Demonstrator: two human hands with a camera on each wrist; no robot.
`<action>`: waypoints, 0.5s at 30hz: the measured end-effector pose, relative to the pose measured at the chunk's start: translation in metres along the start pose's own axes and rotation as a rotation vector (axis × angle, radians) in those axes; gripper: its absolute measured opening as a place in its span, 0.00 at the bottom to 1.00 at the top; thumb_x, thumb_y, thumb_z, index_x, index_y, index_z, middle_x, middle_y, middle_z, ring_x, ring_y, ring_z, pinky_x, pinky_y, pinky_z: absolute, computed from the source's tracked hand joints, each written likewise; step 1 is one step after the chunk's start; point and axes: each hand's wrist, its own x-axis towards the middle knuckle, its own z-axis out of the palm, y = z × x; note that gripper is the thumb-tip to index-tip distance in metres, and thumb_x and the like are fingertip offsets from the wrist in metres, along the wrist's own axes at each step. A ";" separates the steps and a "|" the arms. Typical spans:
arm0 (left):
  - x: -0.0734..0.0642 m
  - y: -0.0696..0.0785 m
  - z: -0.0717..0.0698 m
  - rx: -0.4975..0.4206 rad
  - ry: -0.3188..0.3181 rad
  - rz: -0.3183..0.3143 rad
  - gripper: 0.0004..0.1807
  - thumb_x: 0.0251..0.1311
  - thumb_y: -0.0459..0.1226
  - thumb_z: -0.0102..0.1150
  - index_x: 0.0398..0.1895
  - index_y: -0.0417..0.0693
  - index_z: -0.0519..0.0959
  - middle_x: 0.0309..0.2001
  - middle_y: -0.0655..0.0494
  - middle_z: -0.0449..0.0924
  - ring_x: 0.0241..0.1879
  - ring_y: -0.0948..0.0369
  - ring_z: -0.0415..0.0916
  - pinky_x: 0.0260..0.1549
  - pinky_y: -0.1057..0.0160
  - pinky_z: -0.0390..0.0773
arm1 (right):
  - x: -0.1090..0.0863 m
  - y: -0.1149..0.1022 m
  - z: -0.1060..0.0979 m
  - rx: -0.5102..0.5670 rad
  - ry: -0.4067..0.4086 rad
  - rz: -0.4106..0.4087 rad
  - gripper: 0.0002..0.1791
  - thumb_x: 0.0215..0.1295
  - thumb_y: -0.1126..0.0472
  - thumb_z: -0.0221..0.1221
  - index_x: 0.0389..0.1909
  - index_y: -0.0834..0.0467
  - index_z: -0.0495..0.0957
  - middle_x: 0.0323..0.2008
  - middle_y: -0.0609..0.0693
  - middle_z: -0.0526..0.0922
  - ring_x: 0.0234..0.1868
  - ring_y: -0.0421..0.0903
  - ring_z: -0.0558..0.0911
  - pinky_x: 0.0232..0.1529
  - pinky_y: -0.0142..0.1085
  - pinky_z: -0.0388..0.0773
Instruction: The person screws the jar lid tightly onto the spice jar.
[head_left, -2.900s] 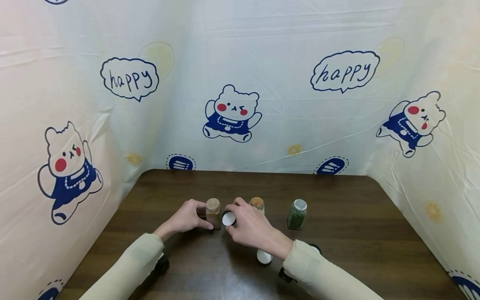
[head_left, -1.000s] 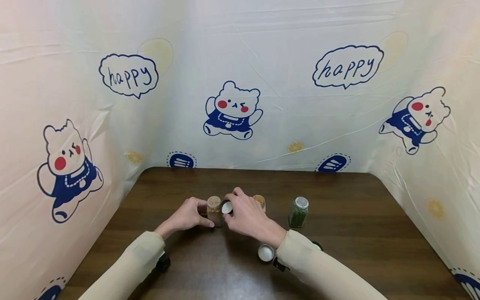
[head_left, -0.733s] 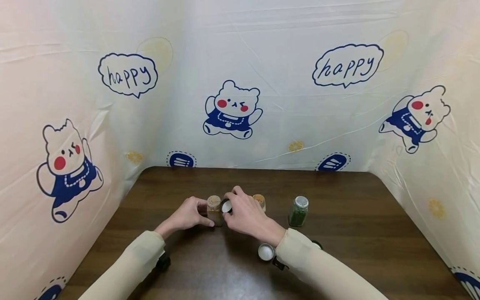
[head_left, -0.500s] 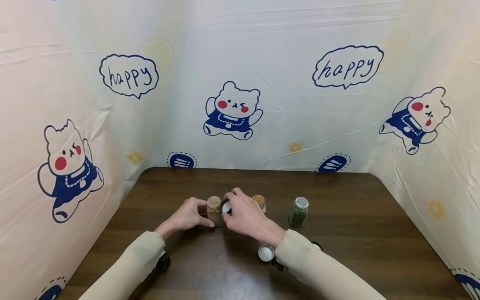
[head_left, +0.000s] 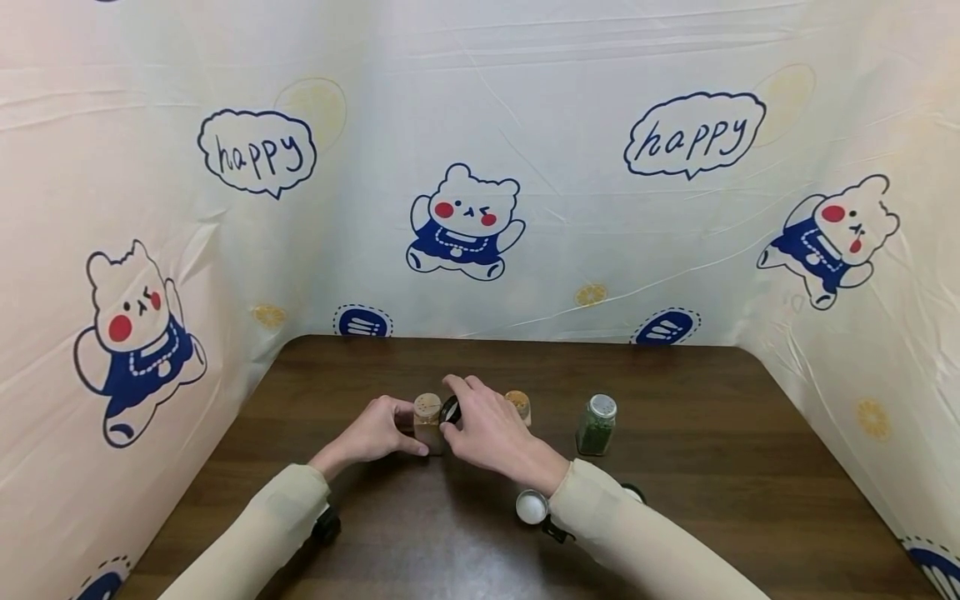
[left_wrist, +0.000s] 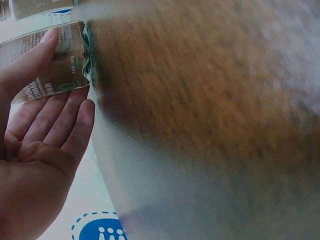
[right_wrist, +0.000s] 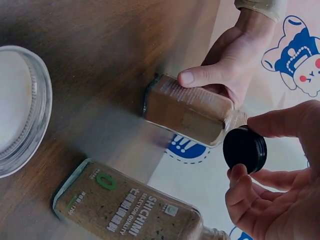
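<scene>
My left hand [head_left: 378, 429] holds an upright glass spice jar [head_left: 427, 427] of brown powder, thumb on the near side and fingers behind. In the left wrist view, the thumb lies across the printed label of this jar [left_wrist: 70, 60]. Its perforated top is uncovered. Just to the right, my right hand [head_left: 491, 429] pinches a black screw lid [head_left: 451, 411] between thumb and fingers. The lid is tilted on edge, close beside the jar's top. Seen from the right wrist, the black lid [right_wrist: 244, 149] overlaps the jar's neck.
Behind my right hand stands a jar with an orange-brown top [head_left: 517, 404], labelled Shichimi in the right wrist view. A jar of green herbs [head_left: 597, 425] stands farther right. A lid [head_left: 532, 506] lies with its white inside up near my right wrist; another [head_left: 634, 492] is partly behind the sleeve.
My right hand has moved slightly away from me with the lid and turned it, so less of its white inside shows. The left hand keeps its hold on the jar.
</scene>
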 end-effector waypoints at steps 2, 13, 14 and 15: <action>-0.001 0.000 0.000 -0.014 0.002 0.006 0.18 0.50 0.33 0.84 0.45 0.46 0.89 0.40 0.58 0.89 0.42 0.59 0.85 0.46 0.58 0.84 | 0.000 0.000 0.000 0.004 0.005 -0.003 0.33 0.69 0.56 0.68 0.72 0.60 0.71 0.58 0.56 0.81 0.38 0.45 0.82 0.36 0.38 0.80; 0.000 -0.002 0.001 -0.006 0.002 0.013 0.17 0.51 0.32 0.84 0.45 0.47 0.89 0.39 0.58 0.89 0.41 0.59 0.86 0.46 0.59 0.84 | 0.003 0.000 0.001 0.027 0.006 0.000 0.35 0.69 0.55 0.69 0.74 0.60 0.69 0.61 0.57 0.80 0.41 0.46 0.83 0.40 0.40 0.82; 0.000 -0.002 0.001 -0.004 0.001 0.011 0.17 0.51 0.32 0.84 0.44 0.47 0.89 0.39 0.58 0.89 0.41 0.58 0.86 0.46 0.57 0.84 | 0.003 0.000 0.001 0.028 0.007 -0.001 0.35 0.69 0.56 0.69 0.74 0.60 0.70 0.61 0.57 0.80 0.40 0.46 0.83 0.40 0.40 0.82; 0.000 -0.003 0.001 -0.006 0.001 0.011 0.17 0.51 0.32 0.84 0.44 0.46 0.89 0.39 0.57 0.90 0.42 0.57 0.86 0.46 0.55 0.84 | 0.003 0.001 0.001 0.031 0.008 -0.002 0.35 0.69 0.55 0.69 0.74 0.60 0.69 0.61 0.57 0.80 0.41 0.46 0.83 0.40 0.40 0.82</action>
